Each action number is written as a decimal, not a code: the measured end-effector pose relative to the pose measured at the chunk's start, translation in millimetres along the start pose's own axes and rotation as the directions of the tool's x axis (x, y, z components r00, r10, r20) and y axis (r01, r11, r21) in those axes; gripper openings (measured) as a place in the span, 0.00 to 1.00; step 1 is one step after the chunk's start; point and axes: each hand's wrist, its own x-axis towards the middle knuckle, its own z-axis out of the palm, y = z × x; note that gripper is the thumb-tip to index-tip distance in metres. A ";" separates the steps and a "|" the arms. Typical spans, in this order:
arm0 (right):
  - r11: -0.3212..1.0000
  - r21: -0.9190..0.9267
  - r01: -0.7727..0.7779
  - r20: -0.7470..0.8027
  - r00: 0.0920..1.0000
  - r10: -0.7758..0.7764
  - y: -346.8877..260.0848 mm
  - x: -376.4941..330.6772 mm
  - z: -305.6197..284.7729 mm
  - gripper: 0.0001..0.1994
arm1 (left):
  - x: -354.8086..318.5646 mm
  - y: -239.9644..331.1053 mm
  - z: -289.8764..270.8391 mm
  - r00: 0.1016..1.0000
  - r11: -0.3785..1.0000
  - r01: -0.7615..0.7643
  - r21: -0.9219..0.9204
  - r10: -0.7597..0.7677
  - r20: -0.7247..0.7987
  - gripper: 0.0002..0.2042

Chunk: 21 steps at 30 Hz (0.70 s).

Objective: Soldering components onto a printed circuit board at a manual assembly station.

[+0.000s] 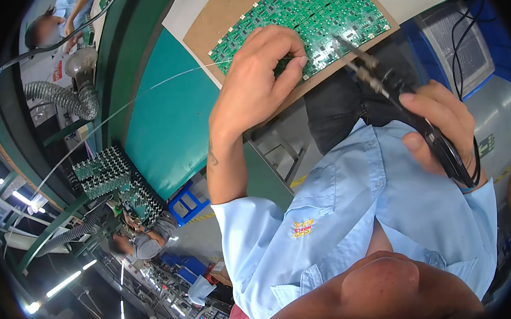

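A green circuit board panel (328, 18), crowded with small components, lies on a brown backing board (214, 16). My left hand (261, 72) rests over the panel's near edge, thumb and index finger pinched on a thin solder wire (182, 74) that trails off to the left. In my right hand (445, 118) is a black two-pronged soldering tool (397, 83) with a cord. Its two metal tips point left over the panel, a short way from my left fingertips. Whether the tips touch the board, I cannot tell.
A green mat (167, 119) covers the bench to the left. Beyond it stand a flexible fume hose (49, 95) and stacked circuit boards (105, 171). A blue stool (187, 205) is below. Blue-framed bin (458, 46) and black cables are at right. Two people work farther off.
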 end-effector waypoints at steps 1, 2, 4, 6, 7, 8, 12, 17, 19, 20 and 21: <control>1.000 -0.002 -0.003 -0.001 1.000 0.003 -1.8 -2.7 -0.1 0.20 | 1.3 -0.9 -0.3 0.999 0.999 -0.034 0.009 0.034 -0.003 0.02; 1.000 -0.002 -0.005 -0.001 1.000 0.005 -3.2 -4.4 0.0 0.19 | 1.6 -0.7 -0.7 0.998 0.998 -0.068 0.018 0.068 -0.006 0.02; 1.000 -0.005 -0.012 0.019 1.000 0.013 -3.5 -7.0 -1.0 0.19 | 3.1 2.5 -0.3 0.999 0.999 -0.044 0.012 0.044 0.010 0.02; 1.000 -0.007 -0.020 0.064 0.998 0.020 -3.6 -8.4 -1.5 0.18 | 2.3 7.3 -0.8 0.999 1.000 0.007 0.008 -0.007 0.035 0.03; 1.000 -0.008 -0.024 0.086 0.996 0.024 -3.5 -8.6 -1.6 0.18 | 2.5 7.8 -0.6 0.998 0.999 0.033 0.006 -0.033 0.048 0.03; 1.000 -0.007 -0.024 0.089 0.996 0.024 -3.2 -8.0 -1.6 0.18 | 2.3 7.5 -0.4 0.998 0.999 0.035 0.005 -0.035 0.047 0.03; 0.999 -0.029 -0.046 0.113 0.992 0.049 -3.6 -4.4 -1.2 0.17 | 2.6 5.5 0.0 0.999 0.999 0.022 -0.026 -0.021 0.044 0.05; 0.998 -0.040 -0.049 0.127 0.990 0.054 -4.6 -2.9 -1.3 0.17 | 0.6 3.9 -0.3 0.999 0.999 0.011 -0.034 -0.010 0.045 0.05; 0.998 -0.038 -0.052 0.125 0.991 0.056 -3.7 -2.2 -1.2 0.17 | 2.3 4.2 0.7 0.999 0.999 0.016 -0.042 -0.014 0.046 0.04; 0.998 -0.035 -0.052 0.123 0.991 0.056 -3.3 -1.7 -0.9 0.17 | 3.0 4.9 1.1 0.999 0.999 0.020 -0.048 -0.018 0.045 0.03; 0.998 -0.033 -0.052 0.120 0.991 0.055 -2.9 -1.3 -0.6 0.17 | 3.6 5.4 1.5 0.999 0.998 0.025 -0.054 -0.023 0.044 0.02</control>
